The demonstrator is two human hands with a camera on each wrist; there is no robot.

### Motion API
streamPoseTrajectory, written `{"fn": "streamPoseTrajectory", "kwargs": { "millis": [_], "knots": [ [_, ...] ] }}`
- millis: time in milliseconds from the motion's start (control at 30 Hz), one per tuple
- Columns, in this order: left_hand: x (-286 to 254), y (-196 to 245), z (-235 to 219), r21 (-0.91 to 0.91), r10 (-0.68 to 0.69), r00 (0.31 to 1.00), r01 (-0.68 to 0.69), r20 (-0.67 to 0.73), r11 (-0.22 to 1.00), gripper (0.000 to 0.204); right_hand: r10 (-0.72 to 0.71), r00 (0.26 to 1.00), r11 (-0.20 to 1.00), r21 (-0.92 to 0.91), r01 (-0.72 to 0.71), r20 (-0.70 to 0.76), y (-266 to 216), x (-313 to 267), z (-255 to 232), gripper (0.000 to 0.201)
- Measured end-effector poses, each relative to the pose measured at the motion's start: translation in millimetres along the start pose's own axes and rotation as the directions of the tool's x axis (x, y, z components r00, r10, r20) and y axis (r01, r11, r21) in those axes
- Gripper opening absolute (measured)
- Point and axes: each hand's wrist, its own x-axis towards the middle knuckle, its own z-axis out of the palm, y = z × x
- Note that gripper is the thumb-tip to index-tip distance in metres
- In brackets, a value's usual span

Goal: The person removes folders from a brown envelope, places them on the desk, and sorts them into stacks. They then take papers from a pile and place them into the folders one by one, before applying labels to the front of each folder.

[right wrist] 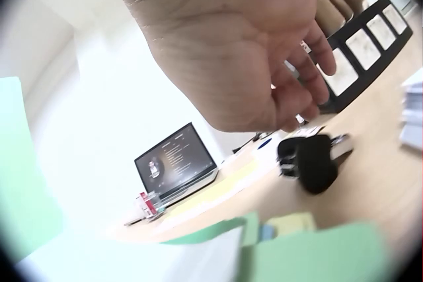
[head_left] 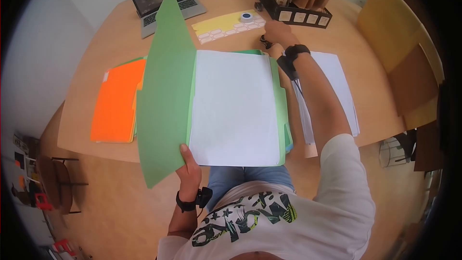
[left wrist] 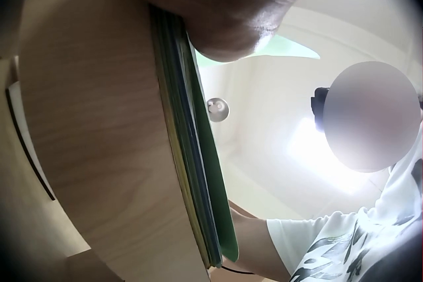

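Note:
A green file folder [head_left: 168, 91] lies wide open, its cover raised on the left and a stack of white paper [head_left: 233, 106] on its right side. At the bottom by the fold, my left hand [head_left: 190, 171] grips the folder, thumb on the green card and other fingers hidden. Folder edges [left wrist: 188, 143] show stacked below that hand in the left wrist view. Past the folder's top right corner, my right hand [head_left: 280, 33] hovers with curled fingers near a small black object with metal parts [right wrist: 314, 163]. I cannot tell whether those fingers hold anything.
Orange folders [head_left: 118, 101] lie at the left, loose white papers [head_left: 337, 91] under my right forearm. Behind stand a laptop [head_left: 163, 0], a yellow-and-white sheet [head_left: 224, 28] with a round white item [head_left: 247, 17], and a black organizer [head_left: 303, 17] holding books.

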Motion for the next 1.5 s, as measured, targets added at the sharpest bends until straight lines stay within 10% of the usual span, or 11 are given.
{"fn": "streamPoseTrajectory", "kwargs": {
  "millis": [167,567,833,1067,1100,1167,1233,1400,1500],
  "knots": [
    [2,12,3,-0.034,-0.022,0.999,0.023,0.023,0.999,0.038,-0.346,0.932,0.928,0.103,0.357,-0.107,-50,18,38,0.039],
    [-2,2,-2,0.023,0.009,1.0,-0.01,0.028,1.0,0.039,-0.324,0.929,0.914,-0.193,0.356,0.179,-77,43,41,0.044],
    [2,15,-2,-0.003,-0.007,0.995,0.007,0.104,1.0,0.039,-0.358,0.93,0.932,-0.039,0.361,0.081,-77,35,39,0.039],
    [20,25,0,0.209,0.309,0.93,-0.349,0.201,0.914,0.044,-0.292,0.922,0.956,0.075,0.282,0.256,-72,36,25,0.041],
    [20,24,-1,0.238,0.332,0.914,-0.385,0.234,0.892,0.044,-0.278,0.944,0.849,0.505,0.157,0.175,-65,26,24,0.04],
    [20,23,-4,0.288,0.369,0.88,-0.452,0.298,0.844,0.046,-0.156,0.984,0.133,0.989,-0.061,0.081,-52,-27,-3,0.038],
    [18,22,-4,0.338,0.382,0.857,-0.494,0.346,0.801,0.049,-0.35,0.93,0.62,0.715,0.321,-0.114,-10,20,19,0.036],
    [14,26,-4,0.42,0.4,0.825,-0.552,0.398,0.721,0.054,-0.247,0.961,0.53,0.812,0.243,-0.126,5,36,5,0.042],
    [15,27,-4,0.435,0.405,0.812,-0.572,0.421,0.695,0.054,-0.531,0.769,0.49,0.612,0.621,-0.356,-40,-4,3,0.043]
  ]
}}
